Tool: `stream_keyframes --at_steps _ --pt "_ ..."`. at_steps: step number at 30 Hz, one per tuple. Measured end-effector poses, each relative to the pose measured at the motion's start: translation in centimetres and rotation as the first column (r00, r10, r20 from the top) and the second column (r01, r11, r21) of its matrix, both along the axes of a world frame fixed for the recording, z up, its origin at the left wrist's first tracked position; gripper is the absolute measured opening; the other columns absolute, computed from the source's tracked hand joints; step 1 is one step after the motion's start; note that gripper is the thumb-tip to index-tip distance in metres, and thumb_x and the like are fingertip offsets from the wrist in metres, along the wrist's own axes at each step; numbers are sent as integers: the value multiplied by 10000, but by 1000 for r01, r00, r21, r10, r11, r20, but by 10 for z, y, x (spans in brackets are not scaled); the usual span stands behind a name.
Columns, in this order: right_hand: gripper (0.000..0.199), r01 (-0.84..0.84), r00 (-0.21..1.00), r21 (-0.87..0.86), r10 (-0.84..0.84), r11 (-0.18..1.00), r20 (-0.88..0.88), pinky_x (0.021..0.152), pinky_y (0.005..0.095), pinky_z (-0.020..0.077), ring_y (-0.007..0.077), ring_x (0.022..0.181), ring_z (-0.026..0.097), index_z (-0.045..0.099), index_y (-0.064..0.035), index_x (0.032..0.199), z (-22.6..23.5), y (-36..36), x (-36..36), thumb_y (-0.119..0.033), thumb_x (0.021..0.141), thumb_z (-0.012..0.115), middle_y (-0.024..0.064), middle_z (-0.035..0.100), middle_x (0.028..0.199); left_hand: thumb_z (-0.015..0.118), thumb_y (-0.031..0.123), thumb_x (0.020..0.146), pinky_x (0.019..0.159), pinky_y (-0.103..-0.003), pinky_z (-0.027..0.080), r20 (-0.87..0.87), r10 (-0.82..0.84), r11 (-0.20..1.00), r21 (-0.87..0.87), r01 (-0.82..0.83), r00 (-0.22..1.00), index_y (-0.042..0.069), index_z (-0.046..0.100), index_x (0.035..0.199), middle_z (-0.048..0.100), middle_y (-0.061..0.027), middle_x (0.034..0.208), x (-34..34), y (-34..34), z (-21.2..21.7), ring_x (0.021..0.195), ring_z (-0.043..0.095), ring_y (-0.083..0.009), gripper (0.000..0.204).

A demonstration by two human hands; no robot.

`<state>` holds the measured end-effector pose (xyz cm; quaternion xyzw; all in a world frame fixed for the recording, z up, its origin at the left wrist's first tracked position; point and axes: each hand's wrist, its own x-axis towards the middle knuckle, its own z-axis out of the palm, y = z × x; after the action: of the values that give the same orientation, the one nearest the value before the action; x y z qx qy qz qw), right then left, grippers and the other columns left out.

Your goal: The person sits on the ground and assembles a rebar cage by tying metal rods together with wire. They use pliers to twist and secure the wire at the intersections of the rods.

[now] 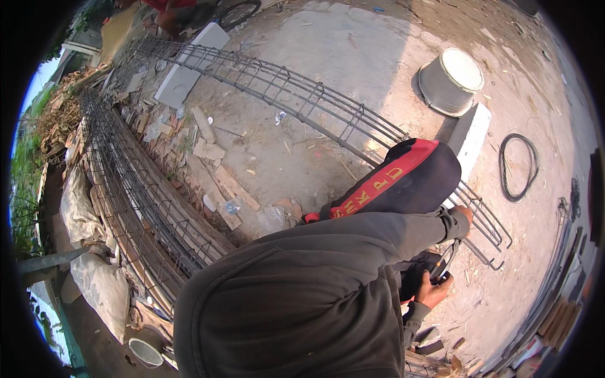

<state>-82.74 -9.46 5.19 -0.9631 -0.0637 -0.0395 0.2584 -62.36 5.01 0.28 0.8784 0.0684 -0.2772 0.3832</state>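
Observation:
A long rebar cage (283,88) of dark steel bars and square ties runs from the far left to the near right, propped on pale blocks. At its near end, my left hand (464,218) is closed at the bars, its fingers partly hidden by my dark sleeve. Just below, my right hand (433,290) grips the handles of a pair of pincers (450,253); the jaws point toward the bars by my left hand and are hard to make out. My bent knee (409,179), in black trousers with a red stripe, covers part of the cage.
One pale block (474,138) supports the near end; another block (189,72) lies under the far end. Beyond are an upturned bucket (449,85) and a wire coil (504,170). More cages (145,189), sacks (97,290) and rubble line the left. A person's legs (167,22) show far off.

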Motion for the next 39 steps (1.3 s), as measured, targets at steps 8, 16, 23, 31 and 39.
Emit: stream_keyframes --at_steps 8,16,23,31,39 --pt "515 722 572 691 532 36 -625 451 286 511 145 536 545 460 7 1448 13 -21 14 -287 1029 512 67 605 849 792 238 754 868 -435 596 20 105 994 -40 -104 994 47 753 1025 741 -160 1099 -4 -3 4 1069 716 -320 334" --pt "661 758 584 609 174 235 -793 550 315 522 176 667 576 452 -31 1482 -8 38 -1 -503 1033 566 51 569 837 740 171 781 821 -440 587 147 -208 976 103 194 967 79 762 1027 736 -164 1069 0 -22 -43 1035 709 -345 264" --pt "564 753 563 653 588 -76 -581 365 225 419 93 430 426 470 -52 1405 -20 8 -1 -496 1059 503 -24 435 625 701 245 863 781 -475 560 28 5 999 36 -6 1000 103 768 1050 725 -152 1041 -7 -24 -36 1045 679 -374 244" --pt "305 756 650 577 451 -309 -611 619 318 500 149 660 526 506 -75 1132 30 27 4 -270 950 653 30 479 816 737 248 885 1007 -516 461 299 239 966 -168 -195 924 -46 566 1186 588 -273 1217 -64 9 40 1188 552 -434 454" --pt "218 575 716 558 -38 598 -697 504 275 481 110 538 586 602 -6 999 179 62 -7 -60 867 767 33 619 700 655 413 992 875 -426 539 -99 60 860 -500 -102 993 31 517 1352 679 -190 1168 -181 90 210 1026 693 -338 542"
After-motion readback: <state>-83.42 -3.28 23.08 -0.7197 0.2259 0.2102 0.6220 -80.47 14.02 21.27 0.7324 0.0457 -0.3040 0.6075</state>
